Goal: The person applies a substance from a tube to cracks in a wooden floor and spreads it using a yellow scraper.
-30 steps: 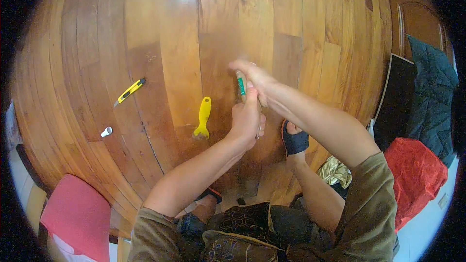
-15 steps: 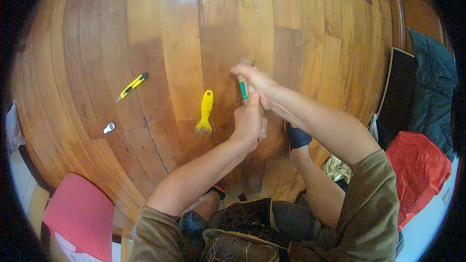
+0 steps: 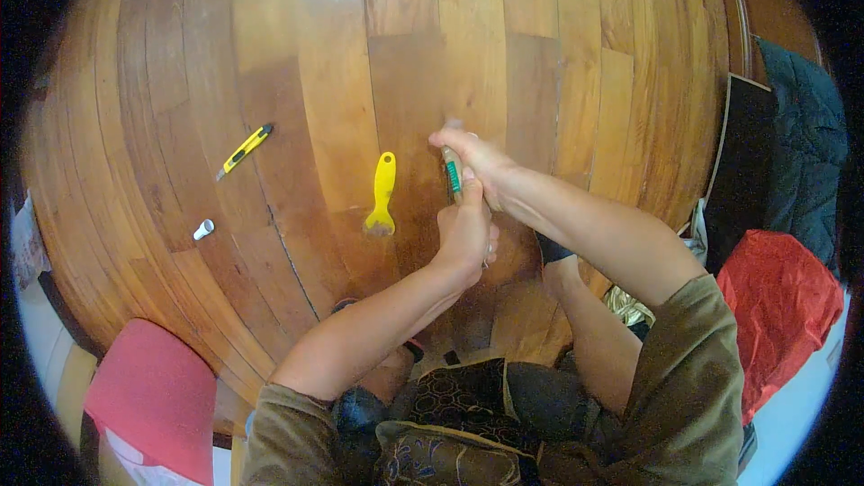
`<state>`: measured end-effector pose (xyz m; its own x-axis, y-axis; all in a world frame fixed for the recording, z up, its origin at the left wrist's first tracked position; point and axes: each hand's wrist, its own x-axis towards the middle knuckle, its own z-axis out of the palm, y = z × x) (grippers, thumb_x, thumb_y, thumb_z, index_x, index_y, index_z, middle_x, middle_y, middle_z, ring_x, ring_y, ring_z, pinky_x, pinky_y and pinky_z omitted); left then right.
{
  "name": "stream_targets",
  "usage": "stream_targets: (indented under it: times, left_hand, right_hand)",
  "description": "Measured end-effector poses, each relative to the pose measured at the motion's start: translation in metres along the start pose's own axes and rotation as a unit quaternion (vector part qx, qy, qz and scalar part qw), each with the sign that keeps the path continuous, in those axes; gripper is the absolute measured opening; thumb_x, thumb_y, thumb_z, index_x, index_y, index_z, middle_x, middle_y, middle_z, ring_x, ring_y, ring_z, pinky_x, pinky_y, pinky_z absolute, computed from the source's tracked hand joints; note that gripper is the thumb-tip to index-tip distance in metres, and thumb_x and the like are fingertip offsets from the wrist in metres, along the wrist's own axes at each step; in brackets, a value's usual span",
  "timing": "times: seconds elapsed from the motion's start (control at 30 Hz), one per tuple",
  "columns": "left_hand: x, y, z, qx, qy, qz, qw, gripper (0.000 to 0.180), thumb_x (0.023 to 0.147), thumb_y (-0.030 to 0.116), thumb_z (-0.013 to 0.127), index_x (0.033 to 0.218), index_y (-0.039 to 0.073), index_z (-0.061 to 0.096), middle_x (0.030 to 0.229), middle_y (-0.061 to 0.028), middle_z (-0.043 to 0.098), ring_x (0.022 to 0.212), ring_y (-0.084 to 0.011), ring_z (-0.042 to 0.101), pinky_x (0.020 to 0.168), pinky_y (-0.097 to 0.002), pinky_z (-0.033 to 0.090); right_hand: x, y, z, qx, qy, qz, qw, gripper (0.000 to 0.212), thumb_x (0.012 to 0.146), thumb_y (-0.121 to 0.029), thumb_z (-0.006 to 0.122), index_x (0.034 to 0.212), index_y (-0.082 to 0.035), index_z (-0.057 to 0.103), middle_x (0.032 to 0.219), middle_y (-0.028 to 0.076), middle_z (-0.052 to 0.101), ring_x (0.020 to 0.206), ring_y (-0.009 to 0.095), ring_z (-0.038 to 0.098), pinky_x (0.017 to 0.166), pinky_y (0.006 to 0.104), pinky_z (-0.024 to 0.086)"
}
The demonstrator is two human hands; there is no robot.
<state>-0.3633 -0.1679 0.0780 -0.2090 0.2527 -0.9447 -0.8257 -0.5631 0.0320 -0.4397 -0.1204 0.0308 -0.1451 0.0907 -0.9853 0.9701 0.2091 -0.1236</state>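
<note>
Both my hands are closed on a slim, pale brownish tube [image 3: 454, 176] with green markings, held just above the wooden floor. My left hand [image 3: 463, 236] wraps round its near end, the thumb pointing away from me. Beyond it, my right hand [image 3: 480, 162] grips the far part, and its fingers hide much of the tube. Something pale and blurred shows past the right fingertips. A yellow putty knife [image 3: 384, 193] with a dirty blade lies left of my hands. Farther left are a yellow and black box cutter [image 3: 244, 152] and a small white cap [image 3: 204, 229].
The plank floor [image 3: 333, 108] spreads out ahead. At the lower left stands a pinkish-red padded seat [image 3: 155, 378]. On the right are a red cloth or bag [image 3: 778, 315], a dark quilted cloth [image 3: 801, 153] and a black panel [image 3: 742, 153]. My feet and legs are below my arms.
The view has shifted slightly, so the things on the floor sit a little higher in it. Both hands keep their hold on the tube, almost in the same place.
</note>
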Motion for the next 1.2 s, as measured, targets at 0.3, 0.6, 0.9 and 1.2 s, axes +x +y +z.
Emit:
stream_targets:
  times: [0.3, 0.6, 0.9, 1.2]
  left_hand:
    - [-0.006, -0.016, -0.004, 0.002, 0.002, -0.008, 1.000, 0.053, 0.081, 0.063, 0.033, 0.074, 0.011, 0.040, 0.051, -0.0004, 0.038, 0.036, -0.0108, 0.032, 0.032, -0.0249, 0.025]
    - [-0.016, -0.039, -0.009, 0.003, 0.026, -0.033, 0.999, 0.052, 0.081, 0.062, 0.033, 0.072, 0.011, 0.039, 0.049, -0.0005, 0.036, 0.035, -0.0118, 0.032, 0.032, -0.0258, 0.024]
    - [-0.026, -0.056, -0.009, 0.005, 0.025, -0.058, 0.998, 0.051, 0.082, 0.060, 0.033, 0.072, 0.010, 0.039, 0.050, -0.0016, 0.037, 0.037, -0.0133, 0.034, 0.034, -0.0271, 0.026]
    - [-0.031, -0.082, -0.015, 0.008, 0.058, -0.080, 0.995, 0.052, 0.082, 0.061, 0.033, 0.067, 0.011, 0.038, 0.047, -0.0016, 0.034, 0.035, -0.0140, 0.033, 0.032, -0.0289, 0.025]
  right_hand:
    - [-0.007, 0.017, -0.001, 0.008, -0.015, 0.015, 1.000, 0.032, 0.064, -0.034, 0.063, 0.078, -0.008, 0.051, 0.072, 0.005, 0.046, 0.064, 0.017, 0.042, 0.055, 0.0330, 0.034]
    - [-0.013, 0.046, -0.004, 0.000, -0.024, 0.058, 0.998, 0.044, 0.061, -0.038, 0.064, 0.086, -0.004, 0.053, 0.087, 0.010, 0.049, 0.078, 0.021, 0.045, 0.064, 0.0386, 0.037]
    - [-0.016, 0.068, -0.013, -0.040, -0.013, 0.069, 0.997, 0.058, 0.059, -0.040, 0.065, 0.099, -0.001, 0.051, 0.096, 0.014, 0.049, 0.083, 0.025, 0.046, 0.066, 0.0425, 0.039]
    - [-0.019, 0.099, -0.015, -0.014, -0.016, 0.080, 0.997, 0.054, 0.061, -0.038, 0.066, 0.095, 0.002, 0.053, 0.096, 0.013, 0.052, 0.084, 0.022, 0.048, 0.068, 0.0386, 0.040]
